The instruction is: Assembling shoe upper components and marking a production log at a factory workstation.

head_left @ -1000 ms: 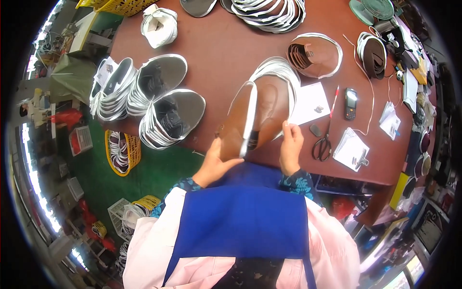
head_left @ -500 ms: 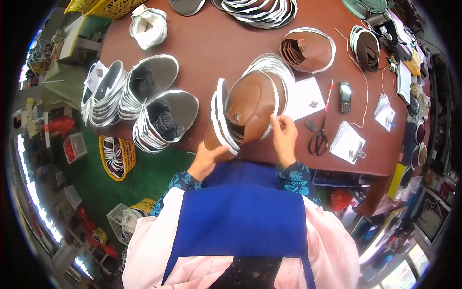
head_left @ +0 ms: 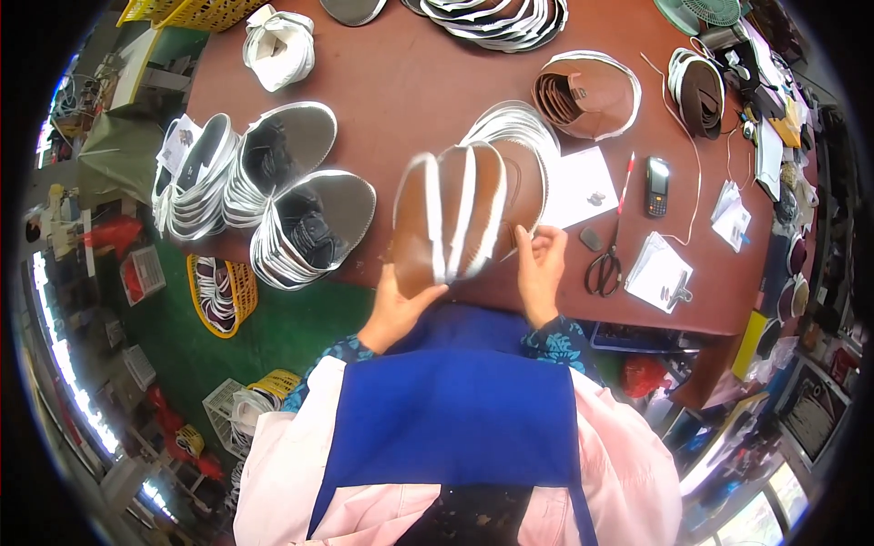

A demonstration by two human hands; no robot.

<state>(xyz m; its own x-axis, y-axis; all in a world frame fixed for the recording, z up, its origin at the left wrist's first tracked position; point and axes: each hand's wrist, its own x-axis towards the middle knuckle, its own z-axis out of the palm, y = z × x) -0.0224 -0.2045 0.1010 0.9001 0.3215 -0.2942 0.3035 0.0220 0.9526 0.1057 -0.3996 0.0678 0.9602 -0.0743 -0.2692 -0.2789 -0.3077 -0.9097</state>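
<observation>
Reddish-brown table [head_left: 391,100] under everything. White-edged brown uppers [head_left: 411,214] fan out, blurred, at its near edge; left hand [head_left: 397,305] clamped on their near end, thumb uppermost. Brown stack [head_left: 524,182] just right. Right hand [head_left: 543,273] at stack's right edge, fingertips near thumb; grip, cannot tell.

Left hand [head_left: 397,308] gripping, thumb [head_left: 429,296] pointing right; right hand [head_left: 541,273] apart, fingers [head_left: 552,241] curled.

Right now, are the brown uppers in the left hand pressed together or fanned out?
Fanned out: the brown uppers in the left hand show separate white edges, with brown visible between them.
</observation>
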